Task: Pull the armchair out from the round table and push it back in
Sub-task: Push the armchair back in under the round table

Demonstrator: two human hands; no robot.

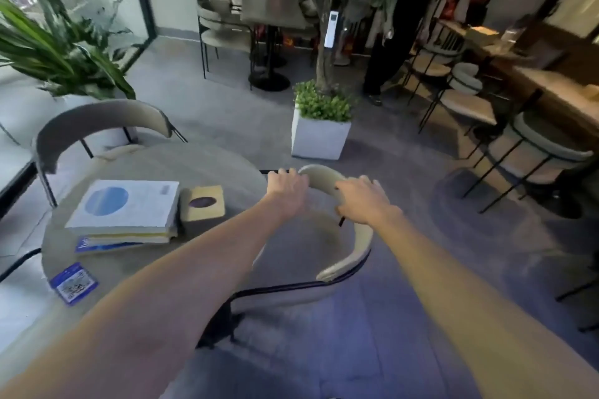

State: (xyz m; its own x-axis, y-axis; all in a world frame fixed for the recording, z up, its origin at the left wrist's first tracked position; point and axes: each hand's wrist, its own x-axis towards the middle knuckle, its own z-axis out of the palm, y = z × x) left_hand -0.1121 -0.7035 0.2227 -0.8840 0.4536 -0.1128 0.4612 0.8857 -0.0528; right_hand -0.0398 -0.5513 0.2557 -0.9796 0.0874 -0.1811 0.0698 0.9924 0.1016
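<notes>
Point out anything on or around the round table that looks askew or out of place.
Little stands out. The stack of books is slightly fanned, the lower ones offset from the top one, and the blue QR card sits near the round table edge. Nothing looks spilled or damaged.

No words can be read: the blue card (74, 283) on the bench (136, 269) shows a blurred QR code, and the book covers (124, 204) are illegible.

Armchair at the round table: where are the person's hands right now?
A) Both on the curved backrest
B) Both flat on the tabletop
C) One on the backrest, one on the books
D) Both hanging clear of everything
A: the left hand and the right hand both rest on the curved backrest of the armchair.
</notes>
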